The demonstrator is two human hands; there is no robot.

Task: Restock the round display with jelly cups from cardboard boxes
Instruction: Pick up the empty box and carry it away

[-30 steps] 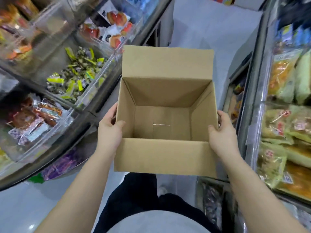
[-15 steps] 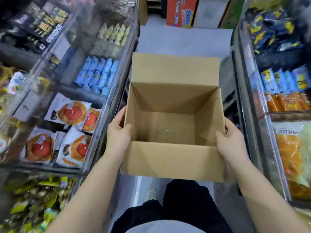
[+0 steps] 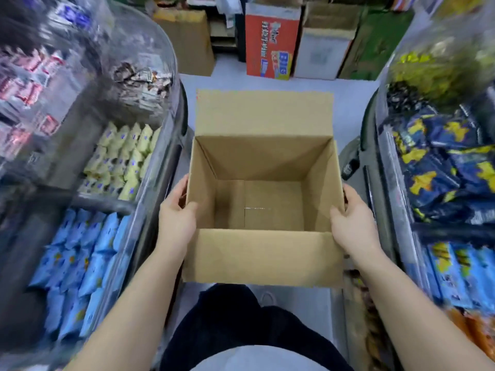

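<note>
Box: cardboard box [image 3: 263, 259], centre of frame, flaps open, nothing inside.
Left hand [image 3: 175, 220]: gripping left wall, thumb over rim.
Right hand [image 3: 352, 226]: gripping right wall.
Sides: blue packets [image 3: 80, 263] lower left; possibly snack bags [image 3: 439, 167], blurred, right.

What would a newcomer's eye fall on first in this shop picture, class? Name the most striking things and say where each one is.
First, the open cardboard box in the centre, empty, with the left hand and right hand gripping its sides. Next, the blue packets in the curved clear bins at lower left, and the dark blue and yellow bags on the right. An orange carton stands on the floor at the aisle's far end.
</note>
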